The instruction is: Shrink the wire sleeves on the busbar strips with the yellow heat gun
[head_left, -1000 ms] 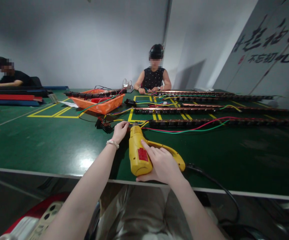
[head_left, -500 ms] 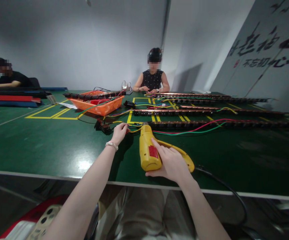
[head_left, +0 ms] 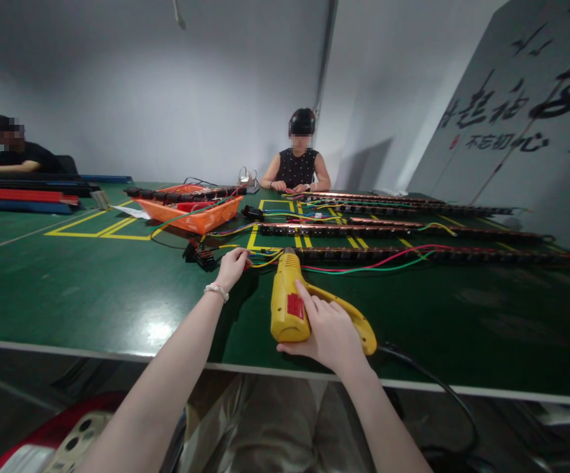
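My right hand is wrapped round a yellow heat gun with a red label on its body. The gun's nozzle points away from me, at the near end of a long black strip. Coloured wires run from that end to the left. My left hand is closed on these wires, its fingertips pinched; exactly which strands it grips is hidden. Just left of it lies a black connector bundle on the table. A red and a green wire trail along the strip to the right.
An orange basket with strips and wires stands at the back left. More long strips lie across the green table. Red and blue bars are stacked far left. One person sits opposite, another at the far left. The black power cord hangs over the front edge.
The view has shifted slightly. Both hands keep their holds, and the heat gun stays close to the same spot by the wires.
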The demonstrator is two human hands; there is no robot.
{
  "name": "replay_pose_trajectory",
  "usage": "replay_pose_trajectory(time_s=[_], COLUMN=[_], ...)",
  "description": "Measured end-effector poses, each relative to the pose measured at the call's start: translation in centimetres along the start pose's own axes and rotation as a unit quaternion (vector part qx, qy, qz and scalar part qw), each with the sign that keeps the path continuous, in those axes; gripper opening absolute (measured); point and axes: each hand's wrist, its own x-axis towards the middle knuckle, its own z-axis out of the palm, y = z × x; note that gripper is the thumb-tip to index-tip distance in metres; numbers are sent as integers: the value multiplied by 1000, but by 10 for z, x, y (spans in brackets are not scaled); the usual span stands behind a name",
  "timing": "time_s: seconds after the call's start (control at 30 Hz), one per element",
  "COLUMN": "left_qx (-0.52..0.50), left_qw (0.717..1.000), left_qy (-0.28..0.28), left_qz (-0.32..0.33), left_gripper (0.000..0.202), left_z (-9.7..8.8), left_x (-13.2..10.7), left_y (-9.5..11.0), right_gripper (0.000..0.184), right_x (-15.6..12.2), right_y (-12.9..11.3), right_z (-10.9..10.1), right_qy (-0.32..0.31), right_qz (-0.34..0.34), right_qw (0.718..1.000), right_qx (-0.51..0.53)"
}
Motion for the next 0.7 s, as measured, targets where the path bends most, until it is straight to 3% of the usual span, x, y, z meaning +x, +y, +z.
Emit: replay_pose_trajectory(time_s=[0.5,0.7], left_qx=[-22,29], left_qw=[999,999], left_qy=[3,11], left_qz=[-28,-22], left_gripper=[32,35], left_z=[1,-1], left_x=[-1,0], left_y=[1,2], right_gripper=[105,99], right_x=[1,2], right_y=[-48,-59], right_z=[7,8], right_qy=[-4,1], right_qz=[-39,-49], right_qw=[999,999], right_qx=[-32,-7])
